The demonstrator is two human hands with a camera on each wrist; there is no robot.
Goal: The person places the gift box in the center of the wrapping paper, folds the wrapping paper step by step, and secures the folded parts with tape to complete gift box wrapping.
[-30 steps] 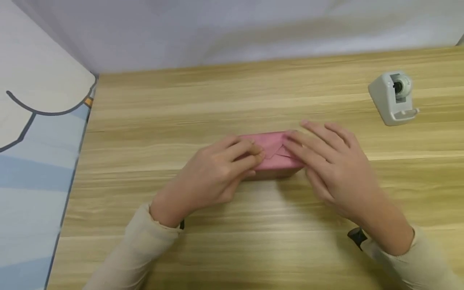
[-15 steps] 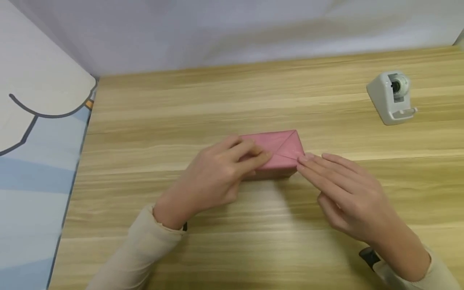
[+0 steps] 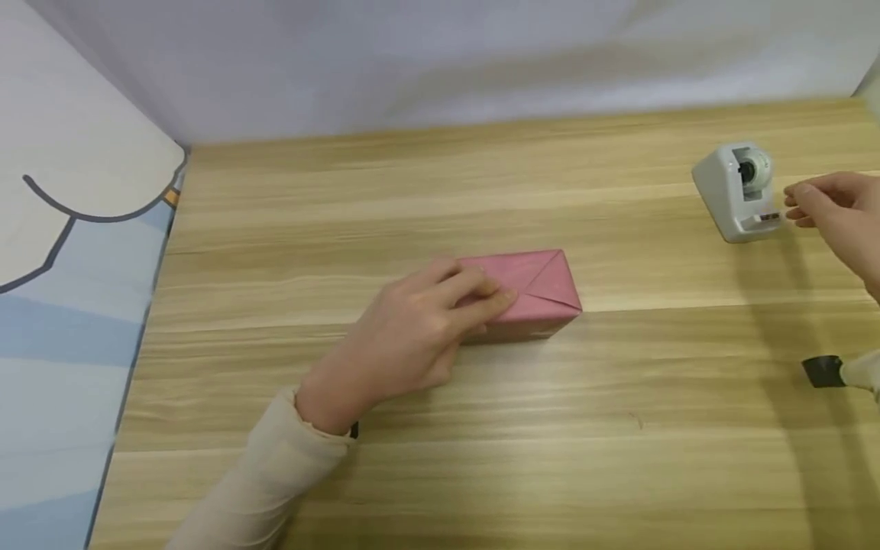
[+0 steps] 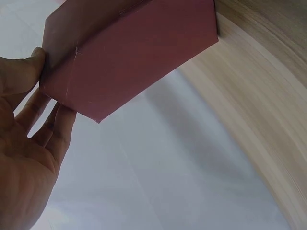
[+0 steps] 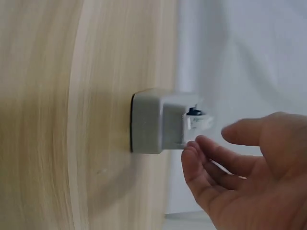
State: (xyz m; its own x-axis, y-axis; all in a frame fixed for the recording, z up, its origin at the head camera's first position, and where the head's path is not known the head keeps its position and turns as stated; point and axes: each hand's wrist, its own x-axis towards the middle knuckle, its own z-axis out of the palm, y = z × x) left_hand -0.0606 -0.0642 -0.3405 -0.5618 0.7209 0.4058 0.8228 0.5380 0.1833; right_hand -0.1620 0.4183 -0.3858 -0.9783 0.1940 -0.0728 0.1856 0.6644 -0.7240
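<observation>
A small box wrapped in pink paper [image 3: 550, 284] rests on the wooden table, with folded paper meeting in diagonal creases on its top. My left hand [image 3: 412, 325] grips its left end, thumb and fingertips on the paper. From below, the left wrist view shows thumb and fingers either side of one end of the box [image 4: 139, 57]. At the right, my right hand [image 3: 839, 214] hovers beside the front of a light grey tape dispenser [image 3: 722, 191]. Its fingers are loosely bent and the thumb stands apart from them, beside the dispenser's [image 5: 146, 124] cutting end.
A roll of clear tape [image 3: 760, 169] sits in the dispenser. Behind the wooden table [image 3: 309, 206] rises a pale wall or sheet [image 3: 412, 61]. Along the left edge is a blue and white printed panel [image 3: 62, 367].
My right hand has left the box's right end and moved up and right to the tape dispenser. The left hand keeps its hold, and the box has stayed nearly in place.
</observation>
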